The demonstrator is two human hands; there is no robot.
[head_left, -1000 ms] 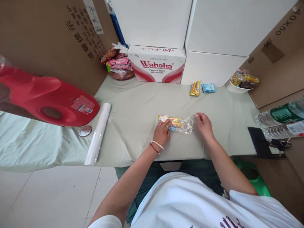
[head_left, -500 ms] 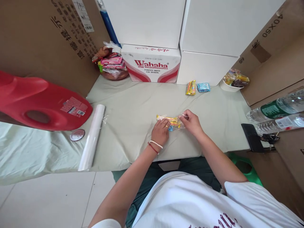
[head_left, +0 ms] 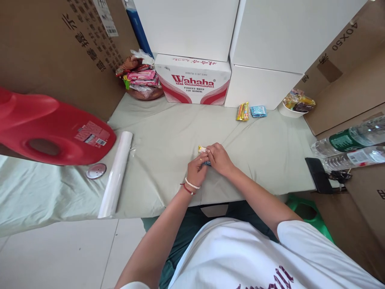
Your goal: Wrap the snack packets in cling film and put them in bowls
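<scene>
A small bundle of yellow snack packets [head_left: 201,149] lies on the cloth, mostly covered by my two hands. A bit of blue packet [head_left: 207,163] peeks out beneath my fingers. My left hand [head_left: 197,167], wearing a ring and two bracelets, is closed around the bundle from the left. My right hand [head_left: 220,159] presses in from the right, fingers closed and touching the left fingertips over the packets. Clear film that showed around the bundle earlier is now hidden by the fingers.
A roll of plastic film [head_left: 116,174] and a round lid [head_left: 96,171] lie left, near a red jug [head_left: 51,128]. At the back are a Wahaha box [head_left: 192,82], yellow sticks [head_left: 242,111] and a blue packet [head_left: 258,111]. Bottles [head_left: 355,138] and a phone [head_left: 319,174] are right.
My right hand has moved left from the bundle's right end, bringing the clear film over the packets to meet my left hand. My left fingers have curled in from lying flat.
</scene>
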